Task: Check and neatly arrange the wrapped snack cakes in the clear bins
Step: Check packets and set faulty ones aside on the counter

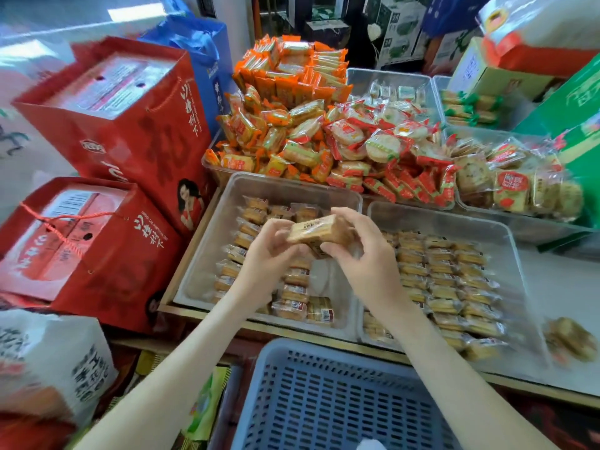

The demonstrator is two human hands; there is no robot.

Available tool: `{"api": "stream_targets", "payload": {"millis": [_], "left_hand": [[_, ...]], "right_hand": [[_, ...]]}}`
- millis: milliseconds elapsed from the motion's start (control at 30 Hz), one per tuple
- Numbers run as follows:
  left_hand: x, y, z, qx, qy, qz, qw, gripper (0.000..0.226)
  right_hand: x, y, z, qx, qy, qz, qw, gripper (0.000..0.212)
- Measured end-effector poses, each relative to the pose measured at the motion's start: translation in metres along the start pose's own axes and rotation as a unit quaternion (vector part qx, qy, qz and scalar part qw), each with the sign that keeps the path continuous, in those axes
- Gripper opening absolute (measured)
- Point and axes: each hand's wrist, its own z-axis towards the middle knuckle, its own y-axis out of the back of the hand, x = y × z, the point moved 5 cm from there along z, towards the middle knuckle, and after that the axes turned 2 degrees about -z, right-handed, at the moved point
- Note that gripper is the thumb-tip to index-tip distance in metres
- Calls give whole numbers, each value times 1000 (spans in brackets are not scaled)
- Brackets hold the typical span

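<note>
Aloft, crinkly-wrapped rectangular snack cake (319, 230)

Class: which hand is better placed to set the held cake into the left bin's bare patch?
Probably the right hand: it grips the cake just above the bare patch in the left bin; the left hand hovers over filled rows.

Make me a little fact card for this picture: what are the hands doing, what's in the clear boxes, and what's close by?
hands: left hand and right hand together hold one wrapped snack cake
where: above the left bin
left bin: cakes in rows, bare patch near the middle
right bin: fuller, neat rows
in front: blue basket
left side: red gift bags
</note>
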Motion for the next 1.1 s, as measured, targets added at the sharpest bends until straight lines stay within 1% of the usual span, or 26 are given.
{"api": "stream_targets", "payload": {"millis": [67,133,167,267,333,400,500,600,667,767,933,1000,1100], "left_hand": [[-6,1,-10,-4,17,2,1000,17],[-10,2,-18,-30,33,28,999,17],[-12,2,-21,-46,38,53,997,18],[-18,-2,-32,-64,51,121,989,17],[-19,-9,-39,-47,67,101,992,14],[-19,-16,-47,-17,84,65,994,12],[-21,-25,-58,35,76,21,996,12],[-22,-33,-70,82,52,-3,995,14],[-23,-38,-76,95,36,0,995,15],[-25,-41,-81,87,15,3,996,16],[-34,-47,-94,100,-5,-17,995,17],[-38,-50,-100,111,-3,-25,993,23],[-43,-58,-110,129,6,0,992,40]], "right_hand": [[-4,7,-7,29,-130,134,982,36],[-8,11,-18,21,-195,233,953,27],[-8,13,-23,11,-213,260,942,24],[-8,18,-36,-29,-246,256,934,24],[-8,23,-44,-68,-274,250,926,24],[-11,30,-51,-101,-276,208,933,24],[-12,38,-62,-108,-249,120,955,24],[-11,47,-71,-119,-243,98,958,24],[-10,51,-77,-125,-261,108,951,24],[-12,55,-86,-133,-292,163,933,25],[-6,61,-94,-135,-308,248,909,27],[-4,62,-97,-135,-311,265,903,28],[-4,64,-103,-127,-319,271,899,28]]}}
